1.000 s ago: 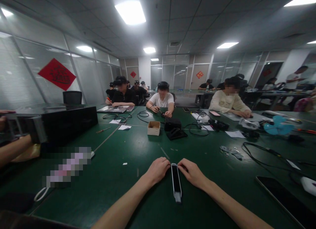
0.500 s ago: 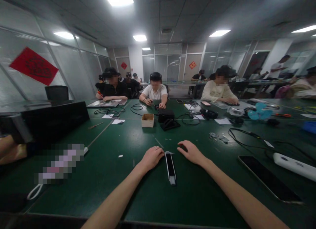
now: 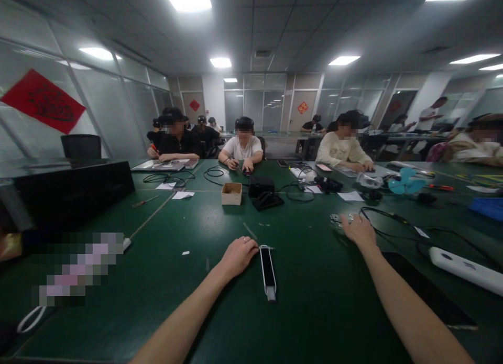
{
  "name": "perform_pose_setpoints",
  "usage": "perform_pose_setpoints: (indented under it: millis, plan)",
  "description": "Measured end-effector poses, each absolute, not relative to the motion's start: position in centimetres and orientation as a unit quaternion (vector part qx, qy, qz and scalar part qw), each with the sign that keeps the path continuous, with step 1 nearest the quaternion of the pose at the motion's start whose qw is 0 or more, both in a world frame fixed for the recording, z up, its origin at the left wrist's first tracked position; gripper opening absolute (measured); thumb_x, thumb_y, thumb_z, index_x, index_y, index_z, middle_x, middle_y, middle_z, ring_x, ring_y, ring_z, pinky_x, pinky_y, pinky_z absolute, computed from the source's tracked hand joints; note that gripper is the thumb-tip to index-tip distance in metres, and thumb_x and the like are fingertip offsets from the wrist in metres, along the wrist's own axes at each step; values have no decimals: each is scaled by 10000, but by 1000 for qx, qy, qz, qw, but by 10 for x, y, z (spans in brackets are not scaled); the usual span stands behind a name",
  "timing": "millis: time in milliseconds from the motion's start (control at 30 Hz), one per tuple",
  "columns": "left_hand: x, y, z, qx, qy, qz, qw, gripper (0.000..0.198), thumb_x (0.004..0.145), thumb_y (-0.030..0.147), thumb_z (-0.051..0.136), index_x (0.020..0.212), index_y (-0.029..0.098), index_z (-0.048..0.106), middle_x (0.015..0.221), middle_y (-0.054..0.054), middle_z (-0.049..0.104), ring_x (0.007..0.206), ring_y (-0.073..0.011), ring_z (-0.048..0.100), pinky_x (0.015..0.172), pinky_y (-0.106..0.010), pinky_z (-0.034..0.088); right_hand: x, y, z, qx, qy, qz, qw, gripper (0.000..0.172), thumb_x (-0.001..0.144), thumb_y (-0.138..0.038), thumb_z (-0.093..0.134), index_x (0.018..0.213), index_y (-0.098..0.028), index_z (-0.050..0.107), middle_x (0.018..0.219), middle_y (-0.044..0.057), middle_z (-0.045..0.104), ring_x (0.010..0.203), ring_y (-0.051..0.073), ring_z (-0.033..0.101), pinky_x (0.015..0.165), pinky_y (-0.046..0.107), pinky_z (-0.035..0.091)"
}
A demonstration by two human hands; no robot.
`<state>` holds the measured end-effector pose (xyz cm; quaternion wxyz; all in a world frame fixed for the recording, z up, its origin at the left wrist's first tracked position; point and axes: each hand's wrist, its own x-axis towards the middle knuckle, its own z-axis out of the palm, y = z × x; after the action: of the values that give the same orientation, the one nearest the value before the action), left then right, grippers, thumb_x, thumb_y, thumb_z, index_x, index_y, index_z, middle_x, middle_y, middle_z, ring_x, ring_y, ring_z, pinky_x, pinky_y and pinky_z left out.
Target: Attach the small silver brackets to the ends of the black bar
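The device [image 3: 268, 269], a slim bar with a pale frame and a black face, lies flat on the table [image 3: 176, 311], its grey end [image 3: 271, 293] toward the wearer. The left hand [image 3: 238, 256] rests at the device's far left corner, fingers curled and close together; whether they pinch the frame or only lie against it cannot be told. The right hand [image 3: 359, 229] is well to the right of the device and beyond it, palm down, fingers bent over the small metal parts [image 3: 335, 221]; whether it pinches 1 of them cannot be told. The phone [image 3: 428, 290] lies right of the device, under the right forearm; the box [image 3: 231, 194] stands beyond the device, slightly left. Handling: the device is probably light and stiff, its black face smooth and possibly slippery or easily scratched. Grip it by the 2 long frame edges near mid-length, without pressing the face. The parts are probably light, hard and easily scattered; take each by its rim between 2 fingertips.
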<state>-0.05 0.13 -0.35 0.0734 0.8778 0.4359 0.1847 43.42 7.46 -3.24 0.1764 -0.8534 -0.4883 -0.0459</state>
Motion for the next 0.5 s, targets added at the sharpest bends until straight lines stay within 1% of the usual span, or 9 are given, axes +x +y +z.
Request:
perform_pose_setpoints:
  millis: [200, 333, 500]
  plan:
    - [-1, 0, -1, 876, 438, 182, 81, 160, 936, 241, 452, 950, 192, 604, 935, -22, 607, 856, -161, 556, 757, -264, 435, 442, 87, -34, -871, -458, -26, 176, 743, 863, -607, 207, 1265, -48, 487, 1236, 266, 504, 1168, 360, 466, 945, 448, 342]
    - [-1, 0, 1, 874, 441, 182, 92, 172, 939, 245, 444, 950, 192, 608, 950, -23, 605, 864, -158, 556, 757, -265, 438, 453, 99, -37, -876, -457, 4, 153, 785, 858, -627, 212, 1327, -34, 423, 1288, 268, 470, 1203, 365, 442, 968, 457, 327]
    - [0, 3, -2, 879, 435, 178, 79, 183, 942, 247, 437, 941, 189, 610, 929, -34, 607, 860, -163, 560, 771, -272, 437, 466, 116, -45, -836, -535, 23, 119, 759, 876, -607, 201, 1402, -77, 333, 1401, 208, 389, 1255, 336, 409, 1004, 456, 322]
